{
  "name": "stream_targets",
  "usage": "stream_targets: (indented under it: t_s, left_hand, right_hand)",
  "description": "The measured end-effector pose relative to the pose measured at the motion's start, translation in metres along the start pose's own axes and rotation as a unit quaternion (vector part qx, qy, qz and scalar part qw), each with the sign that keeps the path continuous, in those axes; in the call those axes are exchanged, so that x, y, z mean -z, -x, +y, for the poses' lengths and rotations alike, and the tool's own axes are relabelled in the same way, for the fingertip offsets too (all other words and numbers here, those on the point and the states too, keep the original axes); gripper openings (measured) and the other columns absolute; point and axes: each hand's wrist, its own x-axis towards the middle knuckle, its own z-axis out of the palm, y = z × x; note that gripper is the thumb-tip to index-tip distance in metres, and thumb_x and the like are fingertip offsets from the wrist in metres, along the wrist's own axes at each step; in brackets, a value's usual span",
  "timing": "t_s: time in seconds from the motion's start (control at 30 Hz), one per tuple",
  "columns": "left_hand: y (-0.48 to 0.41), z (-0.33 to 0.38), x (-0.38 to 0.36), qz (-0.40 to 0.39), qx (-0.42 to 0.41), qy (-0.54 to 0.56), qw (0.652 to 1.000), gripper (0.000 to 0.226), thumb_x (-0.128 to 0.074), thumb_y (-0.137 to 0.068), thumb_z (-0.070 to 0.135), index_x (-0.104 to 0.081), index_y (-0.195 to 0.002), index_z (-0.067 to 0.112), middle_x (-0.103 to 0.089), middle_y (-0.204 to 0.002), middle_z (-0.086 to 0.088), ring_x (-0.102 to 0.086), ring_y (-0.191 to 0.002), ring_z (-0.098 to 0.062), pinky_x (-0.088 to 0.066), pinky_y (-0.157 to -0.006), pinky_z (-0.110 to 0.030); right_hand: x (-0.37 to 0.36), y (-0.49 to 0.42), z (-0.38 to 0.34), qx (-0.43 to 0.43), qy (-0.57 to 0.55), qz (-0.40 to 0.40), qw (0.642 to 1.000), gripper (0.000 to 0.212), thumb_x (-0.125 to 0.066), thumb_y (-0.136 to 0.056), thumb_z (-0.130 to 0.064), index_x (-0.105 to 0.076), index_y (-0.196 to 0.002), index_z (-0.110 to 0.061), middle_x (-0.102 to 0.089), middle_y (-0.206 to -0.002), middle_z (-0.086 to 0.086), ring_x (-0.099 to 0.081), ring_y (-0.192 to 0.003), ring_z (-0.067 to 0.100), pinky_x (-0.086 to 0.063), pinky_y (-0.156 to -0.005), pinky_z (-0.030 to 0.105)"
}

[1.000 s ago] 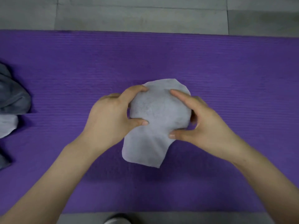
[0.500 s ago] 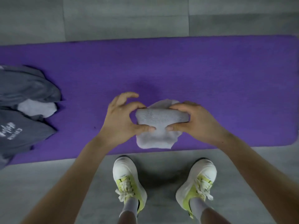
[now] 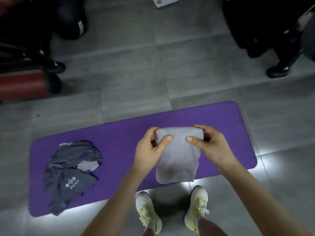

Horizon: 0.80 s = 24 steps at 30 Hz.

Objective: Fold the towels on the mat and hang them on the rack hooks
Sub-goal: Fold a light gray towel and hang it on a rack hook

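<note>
Head: left hand (image 3: 149,151), right hand (image 3: 210,147), curled round towel (image 3: 177,162)

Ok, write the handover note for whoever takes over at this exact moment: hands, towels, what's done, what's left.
Left hand and right hand each pinch the top edge of the light grey towel, held up off the purple mat, its lower part hanging.
A dark grey cloth pile lies on the mat's left end, with a pale piece showing in it.
Done: this towel looks folded.
Left: hang it (no rack in view), then fold the pile.
</note>
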Motion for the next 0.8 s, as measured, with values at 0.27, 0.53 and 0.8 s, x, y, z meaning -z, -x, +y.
stream_targets:
  t_s: [0.27,0.53,0.8]
  left_hand:
    - [0.003,0.135,-0.054,-0.045,-0.004,-0.032,0.998,0.055,-0.055,-0.068,0.064,-0.053,-0.079,0.011,-0.053,-0.064,0.003,-0.045,-0.06,-0.008,-0.04,-0.059,-0.029]
    - [-0.028,0.23,-0.095,-0.046,0.025,0.024,0.998,0.011,-0.05,-0.095,0.022,-0.059,-0.095,0.027,-0.066,-0.095,0.002,-0.06,-0.091,-0.012,-0.045,-0.086,-0.027]
    - [-0.129,0.275,-0.034,0.086,0.042,0.026,0.995,0.018,-0.045,-0.097,0.015,-0.06,-0.099,0.004,-0.065,-0.082,-0.006,-0.062,-0.059,0.004,-0.049,-0.059,-0.009]
  right_hand:
    - [0.111,0.032,-0.082,0.049,0.069,0.065,0.994,0.021,-0.082,-0.068,-0.027,-0.071,-0.079,-0.014,-0.072,-0.076,0.008,-0.067,-0.078,0.034,-0.054,-0.074,0.051]
    - [0.226,0.002,-0.15,0.118,0.196,0.077,0.97,0.029,-0.08,-0.067,-0.04,-0.067,-0.092,-0.033,-0.07,-0.091,-0.007,-0.064,-0.089,0.017,-0.051,-0.084,0.039]
    - [0.291,-0.108,-0.23,0.133,0.245,0.1,0.955,0.04,-0.078,-0.074,-0.032,-0.063,-0.11,-0.022,-0.066,-0.097,-0.006,-0.061,-0.094,0.016,-0.049,-0.083,0.033]
